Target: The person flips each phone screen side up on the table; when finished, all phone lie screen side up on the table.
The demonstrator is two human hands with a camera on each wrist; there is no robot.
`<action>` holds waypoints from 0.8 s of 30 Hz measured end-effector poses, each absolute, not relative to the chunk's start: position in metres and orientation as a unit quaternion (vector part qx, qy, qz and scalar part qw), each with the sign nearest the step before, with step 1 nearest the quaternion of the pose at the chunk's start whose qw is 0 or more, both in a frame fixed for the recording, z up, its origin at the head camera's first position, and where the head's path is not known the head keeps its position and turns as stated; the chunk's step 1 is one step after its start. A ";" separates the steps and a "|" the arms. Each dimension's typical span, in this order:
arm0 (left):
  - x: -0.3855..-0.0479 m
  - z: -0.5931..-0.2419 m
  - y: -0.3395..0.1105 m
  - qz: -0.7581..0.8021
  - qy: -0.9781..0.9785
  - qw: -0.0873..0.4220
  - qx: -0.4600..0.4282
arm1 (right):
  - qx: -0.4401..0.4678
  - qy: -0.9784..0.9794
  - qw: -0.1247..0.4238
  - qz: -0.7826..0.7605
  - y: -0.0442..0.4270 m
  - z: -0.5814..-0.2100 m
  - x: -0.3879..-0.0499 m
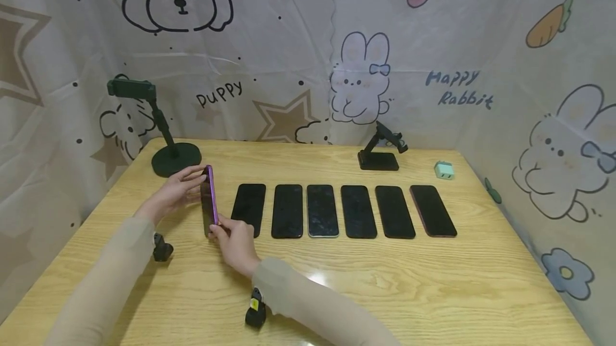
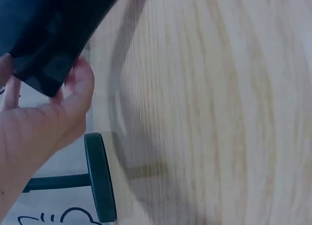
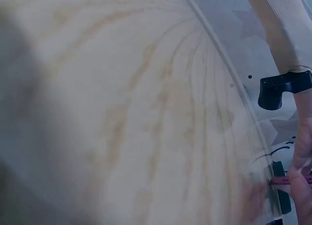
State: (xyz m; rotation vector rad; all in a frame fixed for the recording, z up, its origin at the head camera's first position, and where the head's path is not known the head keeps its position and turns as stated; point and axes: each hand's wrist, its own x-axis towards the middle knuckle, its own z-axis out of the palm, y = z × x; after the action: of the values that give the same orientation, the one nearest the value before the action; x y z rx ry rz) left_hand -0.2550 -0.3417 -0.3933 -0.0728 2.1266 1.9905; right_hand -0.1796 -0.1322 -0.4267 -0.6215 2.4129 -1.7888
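A phone with a purple edge (image 1: 213,196) is held turned up on its side, its dark screen facing left, left of a row of phones. My left hand (image 1: 173,193) holds its far end between thumb and fingers. At the near end, my right hand (image 1: 237,241) pinches the lower corner and partly covers the leftmost phone (image 1: 249,207) of the row. In the left wrist view the dark screen (image 2: 48,35) shows, with left fingers around its end. The right wrist view shows the purple edge as a thin strip (image 3: 280,180) beside the left hand.
Several more dark phones (image 1: 323,211) lie side by side on the wooden table (image 1: 385,292). A green phone stand (image 1: 176,159) rises at the back left. A small black stand (image 1: 378,161) and a mint charger (image 1: 444,170) sit at the back right. Printed cloth surrounds the table.
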 end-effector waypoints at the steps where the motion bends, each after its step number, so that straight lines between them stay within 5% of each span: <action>1: -0.255 -0.395 -0.342 0.671 0.733 0.107 -0.027 | -0.196 0.787 0.039 -0.584 -0.133 -0.426 -0.180; 12: -0.252 -0.406 -0.343 0.589 0.802 0.083 -0.059 | -0.110 0.768 0.098 -0.623 -0.137 -0.431 -0.182; 24: -0.253 -0.411 -0.346 0.556 0.819 0.061 -0.129 | -0.183 0.813 0.097 -0.544 -0.136 -0.431 -0.176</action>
State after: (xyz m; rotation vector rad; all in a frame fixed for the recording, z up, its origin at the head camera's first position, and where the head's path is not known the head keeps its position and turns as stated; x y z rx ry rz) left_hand -0.2531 -0.3461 -0.4115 -0.3888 2.4770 1.6823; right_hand -0.1763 -0.1357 -0.4310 -0.5419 2.4084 -1.6099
